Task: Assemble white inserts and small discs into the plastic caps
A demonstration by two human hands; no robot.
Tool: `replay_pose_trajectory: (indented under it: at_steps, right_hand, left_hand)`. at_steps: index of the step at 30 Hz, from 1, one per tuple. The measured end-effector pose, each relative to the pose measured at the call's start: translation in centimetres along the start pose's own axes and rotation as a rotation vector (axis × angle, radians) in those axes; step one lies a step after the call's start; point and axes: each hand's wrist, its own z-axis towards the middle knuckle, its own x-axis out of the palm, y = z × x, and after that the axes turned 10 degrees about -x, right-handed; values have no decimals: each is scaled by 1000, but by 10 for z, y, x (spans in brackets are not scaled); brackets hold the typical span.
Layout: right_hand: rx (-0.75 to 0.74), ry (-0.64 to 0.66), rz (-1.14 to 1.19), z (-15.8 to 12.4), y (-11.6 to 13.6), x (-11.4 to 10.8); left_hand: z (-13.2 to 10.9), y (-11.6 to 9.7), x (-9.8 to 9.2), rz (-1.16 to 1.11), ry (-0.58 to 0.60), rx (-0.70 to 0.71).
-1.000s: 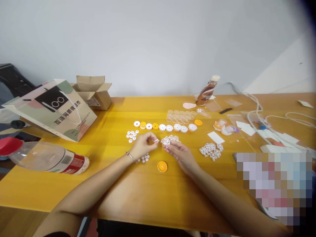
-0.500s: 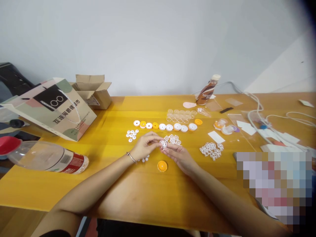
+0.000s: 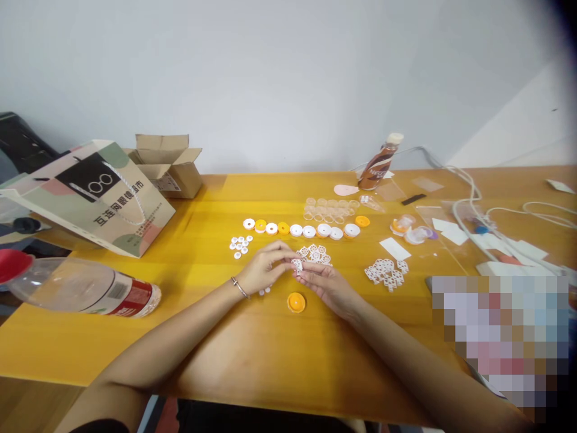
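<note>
Pinching a white openwork piece (image 3: 297,265) with left hand (image 3: 265,266) and right hand (image 3: 332,287). Just brought together, apparently for two-handed work.

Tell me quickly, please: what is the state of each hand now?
Left hand: closed on the left edge of a small white openwork piece.
Right hand: closed, holding the same piece by its right side.

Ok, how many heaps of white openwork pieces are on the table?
2: one heap just beyond the right hand, which may hide part of it, and another heap farther right. A separate piece is held between it and the left hand.
</note>
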Motion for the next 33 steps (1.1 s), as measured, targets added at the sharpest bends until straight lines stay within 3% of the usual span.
replay_pose_trajectory:
  at_steps: [7,19,24,28,33]
  right_hand:
    - [32,27,28,0,2,-1]
    - [3,-25,-24,0,1,2]
    - [-28,-8,-50,-1,0,1]
    - [-32,-3,-64,-1,0,0]
    - [-34,-48,-86,-1,-1,2]
  left_hand:
    - [-1,-2,1,19,-49,4]
    - [-4,-7,4,23,-15,-56]
    - [-2,-8,7,-42,-61,-234]
    - [-1,-11,8,-120,-26,-403]
    - [0,-10,8,-201,1,-465]
